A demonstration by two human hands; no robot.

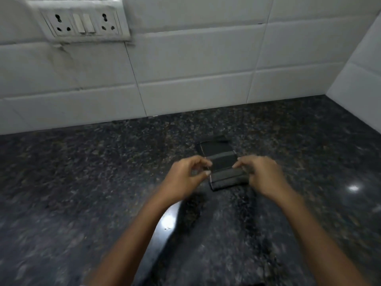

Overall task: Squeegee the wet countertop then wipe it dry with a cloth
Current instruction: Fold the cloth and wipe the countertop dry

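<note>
A dark folded cloth (220, 162) lies on the black speckled granite countertop (82, 182), in the middle of the view. My left hand (185, 178) pinches the cloth's left edge with thumb and fingers. My right hand (261, 176) grips its right edge. The near fold of the cloth is raised a little between the two hands, and the far part lies flat on the stone. No squeegee is in view. The picture is blurred by motion.
A white tiled wall (195, 69) runs along the back of the countertop and meets a side wall (362, 79) at the right corner. A white switch and socket plate (82, 22) sits on the wall at the upper left. Light glints off the stone (168, 221).
</note>
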